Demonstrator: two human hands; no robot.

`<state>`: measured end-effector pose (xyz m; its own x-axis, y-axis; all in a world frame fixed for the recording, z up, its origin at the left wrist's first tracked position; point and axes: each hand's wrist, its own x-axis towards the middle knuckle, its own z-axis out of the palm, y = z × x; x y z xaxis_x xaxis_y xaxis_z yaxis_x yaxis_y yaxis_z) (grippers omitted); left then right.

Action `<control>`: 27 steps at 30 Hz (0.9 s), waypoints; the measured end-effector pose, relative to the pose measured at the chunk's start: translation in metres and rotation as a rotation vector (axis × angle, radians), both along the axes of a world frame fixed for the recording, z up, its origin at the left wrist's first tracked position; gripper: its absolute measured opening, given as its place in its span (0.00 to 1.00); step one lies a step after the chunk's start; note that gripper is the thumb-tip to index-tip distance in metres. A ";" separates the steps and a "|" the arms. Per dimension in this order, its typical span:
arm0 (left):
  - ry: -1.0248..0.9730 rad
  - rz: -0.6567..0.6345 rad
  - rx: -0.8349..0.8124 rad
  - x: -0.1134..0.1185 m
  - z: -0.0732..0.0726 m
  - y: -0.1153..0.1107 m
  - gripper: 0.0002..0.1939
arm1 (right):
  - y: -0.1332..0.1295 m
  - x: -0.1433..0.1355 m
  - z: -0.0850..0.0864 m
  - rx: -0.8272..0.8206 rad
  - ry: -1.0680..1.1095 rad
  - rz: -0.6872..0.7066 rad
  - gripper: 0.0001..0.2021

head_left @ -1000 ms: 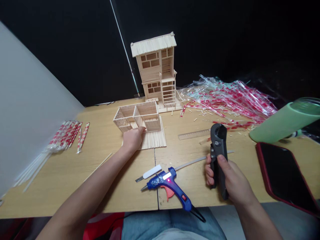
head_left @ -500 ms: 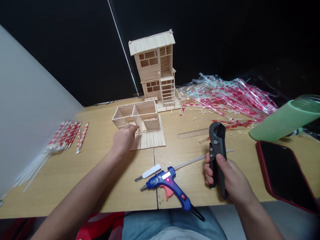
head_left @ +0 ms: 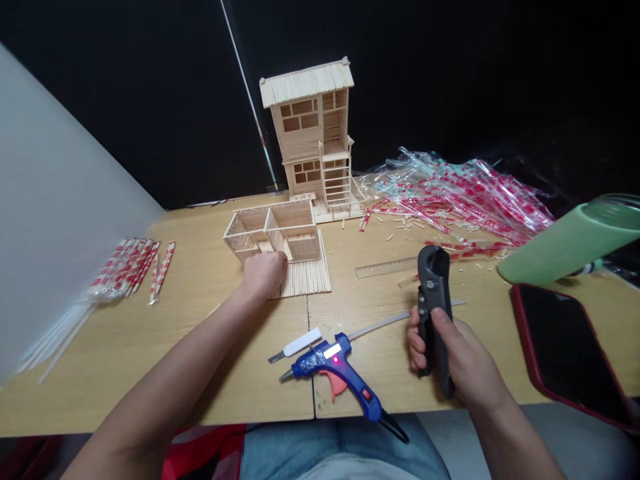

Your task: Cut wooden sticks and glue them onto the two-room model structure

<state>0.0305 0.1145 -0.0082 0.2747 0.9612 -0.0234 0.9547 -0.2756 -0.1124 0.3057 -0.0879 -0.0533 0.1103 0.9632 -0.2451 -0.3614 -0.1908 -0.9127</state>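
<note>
My left hand (head_left: 265,275) is closed at the front of a low, roofless stick frame (head_left: 293,217) with two compartments, above its slatted stick floor (head_left: 310,277). What its fingers pinch, if anything, is hidden. My right hand (head_left: 463,360) is wrapped round the handles of a black cutter (head_left: 436,287), held upright over the table. Between my arms lies a blue glue gun (head_left: 350,377) with a lit red light and a glue stick in its back. Beside it rests a white-handled knife (head_left: 301,342).
A two-storey stick house (head_left: 303,133) stands behind. Red-and-clear wrappers (head_left: 450,193) lie at the back right, near a ruler (head_left: 385,267). A green bottle (head_left: 555,247) and phone (head_left: 570,347) are at right. Wrapped chopsticks (head_left: 125,267) and white glue sticks (head_left: 57,340) lie at left.
My left hand has moved slightly right along the front of the low frame, its fingers now more turned under. My right hand and the cutter have hardly moved.
</note>
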 end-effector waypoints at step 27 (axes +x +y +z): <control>-0.083 0.005 0.118 -0.006 -0.010 -0.002 0.18 | -0.001 0.001 -0.003 0.012 0.007 0.005 0.21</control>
